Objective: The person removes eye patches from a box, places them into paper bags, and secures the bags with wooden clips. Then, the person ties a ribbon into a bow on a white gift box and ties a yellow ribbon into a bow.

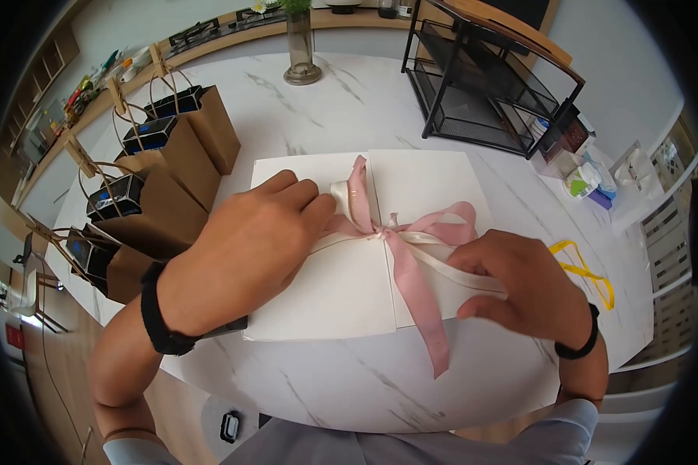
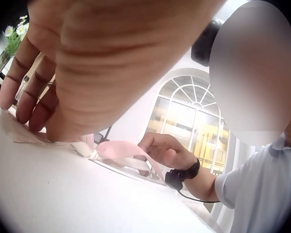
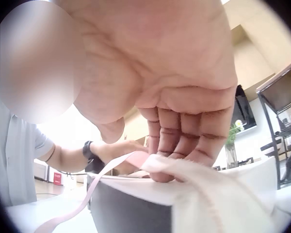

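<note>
A white box point(image 1: 318, 302) lies on the marble-patterned table, tied across the middle with a bow of pink ribbon point(image 1: 420, 302) and white ribbon point(image 1: 442, 267). At the bow's left side, my left hand point(image 1: 248, 236) pinches the ribbon between thumb and fingertips, low over the lid. My right hand point(image 1: 520, 283) is at the right side, thumb apart from its bent fingers, with the white tail running under it. In the right wrist view its fingers point(image 3: 189, 131) reach down to the lid beside the ribbon. One pink tail hangs past the box's front edge.
Several brown paper bags point(image 1: 163, 194) with clothespins on their handles line the left side. A glass vase point(image 1: 301, 46) stands at the back, a black mesh rack point(image 1: 488, 85) at the back right. A yellow strap point(image 1: 585, 271) lies right of the box.
</note>
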Demonstrator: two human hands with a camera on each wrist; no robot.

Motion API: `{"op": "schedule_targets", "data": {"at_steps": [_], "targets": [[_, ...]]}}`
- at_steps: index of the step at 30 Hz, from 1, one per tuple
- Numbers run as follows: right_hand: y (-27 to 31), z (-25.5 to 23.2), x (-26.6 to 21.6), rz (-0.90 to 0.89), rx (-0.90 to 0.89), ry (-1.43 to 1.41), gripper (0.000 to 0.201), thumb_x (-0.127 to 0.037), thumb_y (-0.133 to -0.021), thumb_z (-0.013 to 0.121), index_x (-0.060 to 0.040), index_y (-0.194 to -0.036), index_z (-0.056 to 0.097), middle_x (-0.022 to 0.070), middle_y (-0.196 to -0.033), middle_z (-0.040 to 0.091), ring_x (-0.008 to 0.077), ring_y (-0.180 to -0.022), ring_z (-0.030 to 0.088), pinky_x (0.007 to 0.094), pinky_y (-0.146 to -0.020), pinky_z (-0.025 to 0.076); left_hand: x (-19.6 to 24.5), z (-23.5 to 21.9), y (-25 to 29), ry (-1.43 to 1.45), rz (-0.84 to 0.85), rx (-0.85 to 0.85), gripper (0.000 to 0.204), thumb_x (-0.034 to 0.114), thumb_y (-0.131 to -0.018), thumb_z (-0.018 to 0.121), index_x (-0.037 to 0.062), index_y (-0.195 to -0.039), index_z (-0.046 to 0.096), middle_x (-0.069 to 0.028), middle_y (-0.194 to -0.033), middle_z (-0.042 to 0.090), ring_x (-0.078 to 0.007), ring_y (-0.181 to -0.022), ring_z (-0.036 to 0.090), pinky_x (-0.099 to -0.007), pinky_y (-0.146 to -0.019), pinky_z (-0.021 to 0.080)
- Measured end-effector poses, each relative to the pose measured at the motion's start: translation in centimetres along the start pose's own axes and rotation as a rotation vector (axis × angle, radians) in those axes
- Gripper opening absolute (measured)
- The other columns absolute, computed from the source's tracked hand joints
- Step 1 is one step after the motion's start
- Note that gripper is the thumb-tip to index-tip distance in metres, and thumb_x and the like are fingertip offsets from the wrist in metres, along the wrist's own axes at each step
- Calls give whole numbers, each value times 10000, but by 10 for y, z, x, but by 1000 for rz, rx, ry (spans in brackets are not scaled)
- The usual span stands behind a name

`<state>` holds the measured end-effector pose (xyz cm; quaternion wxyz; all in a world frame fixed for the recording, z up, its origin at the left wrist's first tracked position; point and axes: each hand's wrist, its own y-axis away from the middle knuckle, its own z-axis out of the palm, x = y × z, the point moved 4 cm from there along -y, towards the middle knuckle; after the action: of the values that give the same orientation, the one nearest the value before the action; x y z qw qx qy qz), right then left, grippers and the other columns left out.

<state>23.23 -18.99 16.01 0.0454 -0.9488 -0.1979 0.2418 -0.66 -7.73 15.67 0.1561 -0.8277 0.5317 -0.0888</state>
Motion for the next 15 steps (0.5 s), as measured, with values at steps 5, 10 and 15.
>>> {"op": "schedule_targets", "data": {"at_steps": [5,10,15], "targets": [[-2,13,-12,-65,76,158,487,-154,-793,819,-96,-1238,630,88,-958,662,305,-796,666,379,-678,544,-1,2,-4,-4,19,-87,174,33,-784,696,15,-946,633,-103,-881,624,-296,-864,625,-410,-712,538],[3,12,4,-116,-39,66,362,-126,-822,784,-89,-1163,666,86,-930,651,302,-772,656,391,-666,538,1,1,-3,-7,39,-67,146,45,-808,689,15,-927,610,-109,-846,613,-309,-839,622,-415,-696,533],[-5,11,-1,-39,6,-20,263,-171,-874,763,-92,-1114,691,68,-913,647,284,-736,654,390,-623,527,4,-2,-3,-10,5,-30,158,49,-818,690,18,-928,581,-115,-820,603,-321,-809,623,-421,-681,527]]}}
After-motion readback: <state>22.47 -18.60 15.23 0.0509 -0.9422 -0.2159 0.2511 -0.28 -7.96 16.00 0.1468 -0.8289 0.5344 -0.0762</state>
